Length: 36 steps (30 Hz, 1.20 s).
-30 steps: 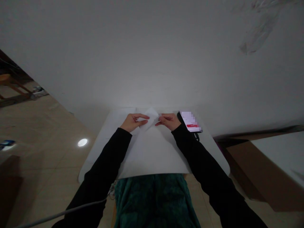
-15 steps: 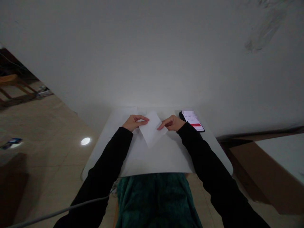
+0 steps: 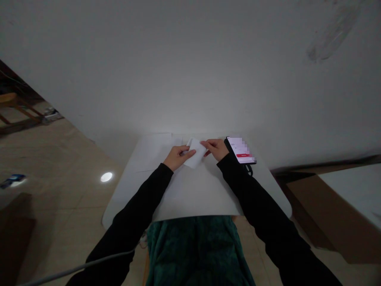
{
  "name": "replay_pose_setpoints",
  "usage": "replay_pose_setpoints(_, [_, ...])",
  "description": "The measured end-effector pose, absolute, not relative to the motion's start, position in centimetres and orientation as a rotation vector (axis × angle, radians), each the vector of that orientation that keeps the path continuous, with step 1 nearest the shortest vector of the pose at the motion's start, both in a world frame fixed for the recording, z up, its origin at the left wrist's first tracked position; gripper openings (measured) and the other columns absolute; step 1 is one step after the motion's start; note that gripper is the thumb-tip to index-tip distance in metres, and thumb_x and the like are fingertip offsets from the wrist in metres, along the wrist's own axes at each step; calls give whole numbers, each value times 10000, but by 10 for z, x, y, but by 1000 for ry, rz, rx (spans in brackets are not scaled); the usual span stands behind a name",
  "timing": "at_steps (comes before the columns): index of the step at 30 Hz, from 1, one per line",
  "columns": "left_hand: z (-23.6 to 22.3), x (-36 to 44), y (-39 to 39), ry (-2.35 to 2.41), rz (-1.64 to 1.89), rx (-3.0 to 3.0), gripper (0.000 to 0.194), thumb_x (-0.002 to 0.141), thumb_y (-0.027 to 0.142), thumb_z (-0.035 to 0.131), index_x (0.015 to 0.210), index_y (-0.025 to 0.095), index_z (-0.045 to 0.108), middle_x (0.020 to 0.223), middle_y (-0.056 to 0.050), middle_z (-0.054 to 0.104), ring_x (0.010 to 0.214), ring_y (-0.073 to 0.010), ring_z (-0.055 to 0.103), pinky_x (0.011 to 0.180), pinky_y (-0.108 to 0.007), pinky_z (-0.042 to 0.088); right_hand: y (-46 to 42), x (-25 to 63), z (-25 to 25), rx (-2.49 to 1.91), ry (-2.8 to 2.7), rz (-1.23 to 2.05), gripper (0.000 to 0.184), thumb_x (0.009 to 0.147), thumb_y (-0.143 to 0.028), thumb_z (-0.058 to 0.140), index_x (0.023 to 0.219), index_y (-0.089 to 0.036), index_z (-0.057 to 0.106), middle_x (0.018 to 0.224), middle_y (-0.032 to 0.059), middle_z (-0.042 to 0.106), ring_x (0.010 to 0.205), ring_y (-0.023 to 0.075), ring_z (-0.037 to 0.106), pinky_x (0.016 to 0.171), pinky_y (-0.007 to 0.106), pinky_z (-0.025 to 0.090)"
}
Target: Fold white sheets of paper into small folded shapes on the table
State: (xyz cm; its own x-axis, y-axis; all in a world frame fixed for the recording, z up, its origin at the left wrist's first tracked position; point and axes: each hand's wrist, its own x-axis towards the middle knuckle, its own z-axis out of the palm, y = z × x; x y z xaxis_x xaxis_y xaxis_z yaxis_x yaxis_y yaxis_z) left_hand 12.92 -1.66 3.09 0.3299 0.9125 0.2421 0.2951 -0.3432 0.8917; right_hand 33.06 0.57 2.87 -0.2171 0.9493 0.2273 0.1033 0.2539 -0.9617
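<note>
A small folded sheet of white paper (image 3: 195,155) is held up over the white table (image 3: 196,198). On its left side, my left hand (image 3: 177,156) pinches it, the thumb lying across the front. My right hand (image 3: 216,148) grips the upper right edge between thumb and fingers. Flat on the table's left part lie more white sheets (image 3: 151,153), partly behind my left arm. Just right of my right hand rests a phone (image 3: 241,151) with its screen lit.
A plain wall (image 3: 190,71) rises right behind the table. Cardboard (image 3: 336,214) stands to the right, below table height. A grey cable (image 3: 83,264) runs by my left forearm. Far left is a wooden stool (image 3: 10,99).
The paper has gone from a larger, pointed diamond shape to a smaller, more compact one. My left hand has moved right, and my right hand has risen slightly to the paper's upper edge.
</note>
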Motion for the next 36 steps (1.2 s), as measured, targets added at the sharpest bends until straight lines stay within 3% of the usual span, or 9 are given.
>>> replay_pose_setpoints(3, [26,138,-18,1159,1185,1833,354,709,490,688,842,162,718,898,-57,693,746,-156,614,578,-221,445,-1,330,35,-1040,-1678,865,429,749,-593,617,649,-178,659,576,-4,612,491,117,565,490,257,488])
replay_pose_setpoints(8, [19,148,-20,1147,1308,1690,306,700,453,717,768,156,695,752,-37,700,638,-133,613,605,-247,490,-10,328,41,-998,-1734,458,395,828,-518,576,613,-190,619,587,-4,599,535,108,537,537,251,455])
replay_pose_setpoints(12, [18,155,-25,1086,1354,1586,291,697,437,728,714,153,662,666,-14,678,558,-118,597,560,-247,495,-11,325,43,-833,-1666,371,321,836,-444,596,635,-195,619,640,4,607,586,114,548,535,253,444])
replay_pose_setpoints(15, [19,159,-28,1053,1438,1564,248,698,394,738,726,162,656,720,-19,699,620,-130,641,600,-251,514,-14,323,46,-781,-1628,338,271,823,-393,632,628,-205,623,615,-10,597,576,111,542,518,253,429])
replay_pose_setpoints(18, [21,163,-33,1010,1555,1533,231,701,343,748,806,171,636,763,-23,712,678,-141,673,638,-253,526,-18,323,50,-756,-1613,281,223,812,-349,659,637,-213,633,608,-21,596,570,107,537,513,255,418])
replay_pose_setpoints(21, [26,167,-38,947,1621,1465,420,699,294,760,1057,201,562,698,15,697,628,-132,673,646,-258,541,-23,323,53,-724,-1592,237,187,796,-311,685,642,-215,637,615,-25,596,558,101,526,515,258,414])
replay_pose_setpoints(24, [31,170,-43,905,1602,1451,576,709,288,756,1210,215,480,676,27,690,616,-137,679,657,-267,554,-27,319,55,-727,-1517,267,173,755,-304,725,641,-218,626,615,-36,582,551,97,513,519,255,422])
replay_pose_setpoints(29, [34,167,-41,908,1613,1407,524,713,361,750,1155,193,526,756,-25,721,678,-168,704,662,-275,563,-25,315,54,-799,-1344,615,247,679,-359,765,865,-232,664,673,-36,620,590,113,562,546,264,485])
replay_pose_setpoints(36, [31,161,-34,960,1642,1392,553,699,419,749,1155,176,552,837,-65,736,745,-188,717,695,-290,579,-11,320,47,-897,-1314,828,258,696,-476,714,735,-222,696,675,0,673,583,137,593,589,319,542])
